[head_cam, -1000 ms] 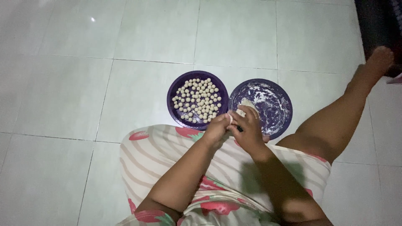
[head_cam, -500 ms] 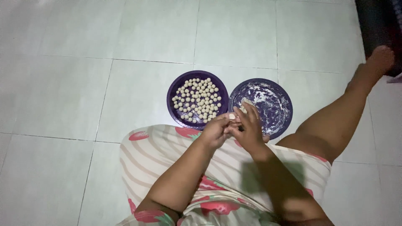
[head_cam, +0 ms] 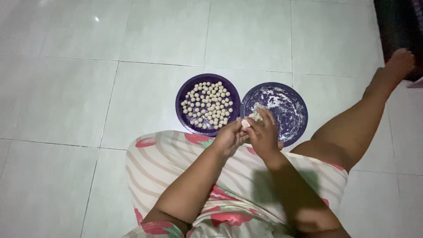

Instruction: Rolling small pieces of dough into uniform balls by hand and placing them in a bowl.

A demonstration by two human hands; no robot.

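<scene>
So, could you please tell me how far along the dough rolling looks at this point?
Done: the left purple plate is nearly covered with small dough balls. In hand: the left hand and right hand pinch a small dough piece between their fingertips. Left: only a small dough lump shows on the floury right purple plate.

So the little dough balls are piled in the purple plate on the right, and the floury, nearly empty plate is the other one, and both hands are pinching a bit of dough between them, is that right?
Not quite. The head view shows the dough balls in the left purple plate; the floury plate is on the right. The left hand and right hand do pinch a bit of dough between them.
</scene>
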